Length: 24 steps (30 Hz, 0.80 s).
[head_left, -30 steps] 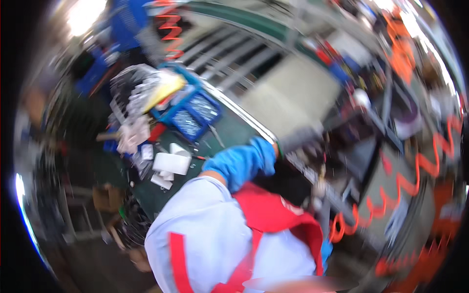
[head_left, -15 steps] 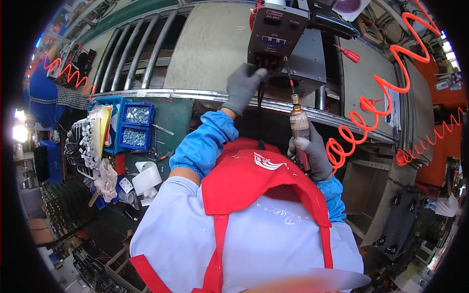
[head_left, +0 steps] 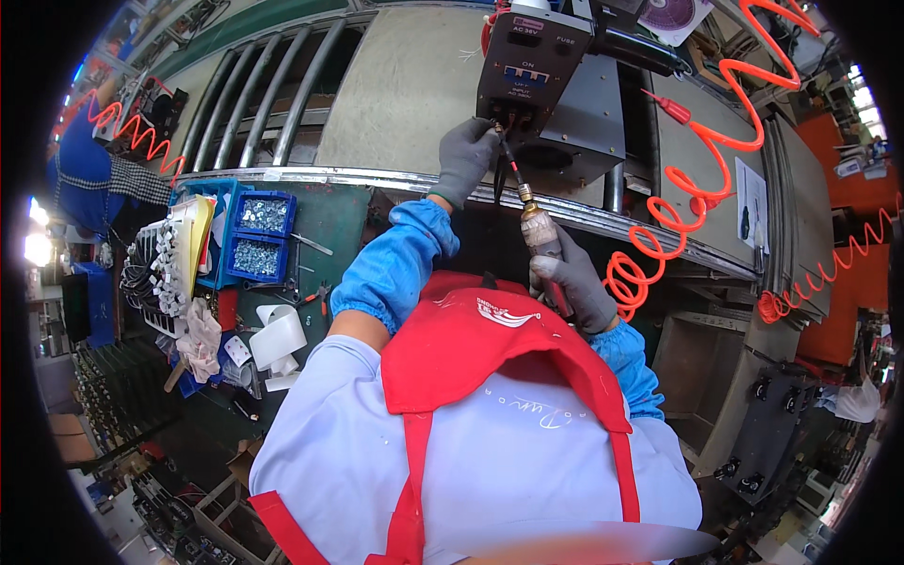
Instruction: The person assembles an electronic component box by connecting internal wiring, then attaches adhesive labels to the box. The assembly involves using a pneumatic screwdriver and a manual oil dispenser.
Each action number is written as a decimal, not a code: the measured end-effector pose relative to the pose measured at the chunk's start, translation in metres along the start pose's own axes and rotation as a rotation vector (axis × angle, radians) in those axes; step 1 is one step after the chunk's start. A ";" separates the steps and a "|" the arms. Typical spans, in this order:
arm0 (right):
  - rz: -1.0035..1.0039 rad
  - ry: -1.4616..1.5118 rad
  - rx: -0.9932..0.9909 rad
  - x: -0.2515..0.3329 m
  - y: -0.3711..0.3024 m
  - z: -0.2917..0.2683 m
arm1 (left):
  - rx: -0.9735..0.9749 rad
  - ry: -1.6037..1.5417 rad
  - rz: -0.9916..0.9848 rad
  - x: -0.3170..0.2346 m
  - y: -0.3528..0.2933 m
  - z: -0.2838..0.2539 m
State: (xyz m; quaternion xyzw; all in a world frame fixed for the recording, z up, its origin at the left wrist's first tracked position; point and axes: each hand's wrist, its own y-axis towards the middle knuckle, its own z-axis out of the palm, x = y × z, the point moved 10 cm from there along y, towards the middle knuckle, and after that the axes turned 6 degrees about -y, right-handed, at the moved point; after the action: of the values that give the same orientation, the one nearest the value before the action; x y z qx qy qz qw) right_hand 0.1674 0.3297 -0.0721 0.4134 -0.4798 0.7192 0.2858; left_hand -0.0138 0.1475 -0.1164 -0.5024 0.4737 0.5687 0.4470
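Observation:
A pneumatic screwdriver [head_left: 540, 229] is gripped in my right hand [head_left: 576, 280], its long thin bit pointing up and to the left. The bit's tip reaches the lower left corner of a dark grey box-shaped machine [head_left: 524, 61] with a switch and sockets on its panel. Right at that tip are the fingers of my left hand [head_left: 465, 162], closed together against the machine's lower edge. What they pinch is too small to make out. A black cable [head_left: 498, 179] hangs down from the panel beside them. Both hands wear grey gloves.
An orange coiled air hose [head_left: 680, 193] hangs at the right, near a red screwdriver [head_left: 674, 110]. Blue bins [head_left: 260, 259] of small metal parts stand at the left. Metal rollers [head_left: 259, 99] and a metal rail [head_left: 325, 177] run along the bench.
My right hand and the pneumatic screwdriver have moved left, bringing the bit from the panel's right side to its lower left corner. My left hand's fingers have drawn together near the tip.

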 end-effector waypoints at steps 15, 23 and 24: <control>0.039 -0.022 0.036 0.000 0.015 0.004 | 0.071 -0.072 -0.018 0.005 -0.001 0.001; -0.035 0.018 -0.080 0.019 0.020 0.020 | 0.070 -0.043 -0.016 -0.013 -0.008 0.002; -0.045 0.043 -0.077 0.018 0.018 0.023 | 0.087 -0.096 -0.038 -0.011 -0.010 0.003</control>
State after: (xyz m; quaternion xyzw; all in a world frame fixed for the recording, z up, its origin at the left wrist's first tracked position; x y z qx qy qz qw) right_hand 0.1509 0.3014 -0.0599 0.3973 -0.4913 0.7023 0.3281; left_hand -0.0035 0.1520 -0.1066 -0.4634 0.4663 0.5626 0.5013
